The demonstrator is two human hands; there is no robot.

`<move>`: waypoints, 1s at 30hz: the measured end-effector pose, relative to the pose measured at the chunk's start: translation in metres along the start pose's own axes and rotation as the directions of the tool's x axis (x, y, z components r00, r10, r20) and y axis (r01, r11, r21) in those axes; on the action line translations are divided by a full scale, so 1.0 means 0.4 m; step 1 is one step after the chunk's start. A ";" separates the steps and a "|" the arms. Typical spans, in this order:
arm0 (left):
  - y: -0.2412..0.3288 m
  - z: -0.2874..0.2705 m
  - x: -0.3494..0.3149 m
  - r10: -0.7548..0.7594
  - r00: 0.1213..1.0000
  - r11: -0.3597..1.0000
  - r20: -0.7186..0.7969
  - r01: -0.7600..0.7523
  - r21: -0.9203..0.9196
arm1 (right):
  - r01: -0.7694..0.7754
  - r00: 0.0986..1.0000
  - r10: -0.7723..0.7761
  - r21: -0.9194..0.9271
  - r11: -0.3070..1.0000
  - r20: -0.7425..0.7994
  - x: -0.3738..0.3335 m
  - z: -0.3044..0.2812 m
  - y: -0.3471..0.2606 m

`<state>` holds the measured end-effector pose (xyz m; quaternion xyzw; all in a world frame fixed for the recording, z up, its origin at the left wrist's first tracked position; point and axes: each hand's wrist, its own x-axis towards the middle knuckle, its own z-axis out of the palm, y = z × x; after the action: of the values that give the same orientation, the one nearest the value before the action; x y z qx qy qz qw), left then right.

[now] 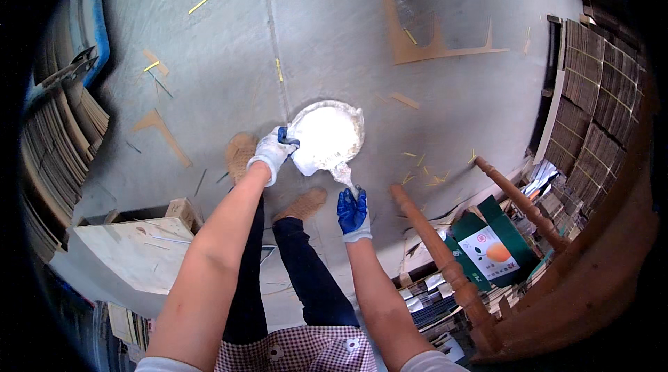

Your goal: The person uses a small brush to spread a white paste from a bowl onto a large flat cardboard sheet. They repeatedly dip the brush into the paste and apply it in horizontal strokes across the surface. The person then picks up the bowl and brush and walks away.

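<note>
A round pan (pixel 328 134), caked in white and bright white inside, is held out in front of me above the floor. White residue coats its rim and its short handle. My left hand (pixel 275 151), in a white glove with blue fingers, grips the left side of the rim. The handle end sits in my right hand (pixel 354 215), gloved the same way, with its fingers closed around it. What the white filling is, I cannot make out.
Cardboard scraps (pixel 163 132) and yellow strips lie on the grey floor (pixel 229 45). A wooden crate (pixel 136 250) stands at the lower left, with stacked cardboard sheets (pixel 59 156) beyond. On the right are turned wooden legs (pixel 438 254), a green carton (pixel 487 247) and strapped cardboard bundles (pixel 591 94).
</note>
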<state>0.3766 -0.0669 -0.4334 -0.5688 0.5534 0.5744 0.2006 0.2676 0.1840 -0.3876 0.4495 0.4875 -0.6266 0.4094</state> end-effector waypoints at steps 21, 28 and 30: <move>-0.510 -0.265 -0.872 -0.453 0.873 0.764 -0.180 0.276 -0.583 | 0.463 0.853 0.203 -0.876 0.133 0.481 -0.291 0.081 -0.008; 0.207 -0.445 -0.921 0.521 0.690 0.730 -0.502 -0.665 -0.157 | 0.886 0.269 0.443 -0.400 0.234 0.855 -0.701 0.605 0.066; 0.287 -0.476 -0.914 0.384 0.706 0.730 -0.595 -0.627 -0.272 | 0.427 0.410 0.497 -0.643 0.636 0.765 -0.750 0.663 0.103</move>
<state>0.4595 -0.1208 -0.0171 -0.5472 0.5728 0.5523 -0.2597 0.3413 -0.0610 -0.0769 -0.1771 0.3865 -0.4799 0.7674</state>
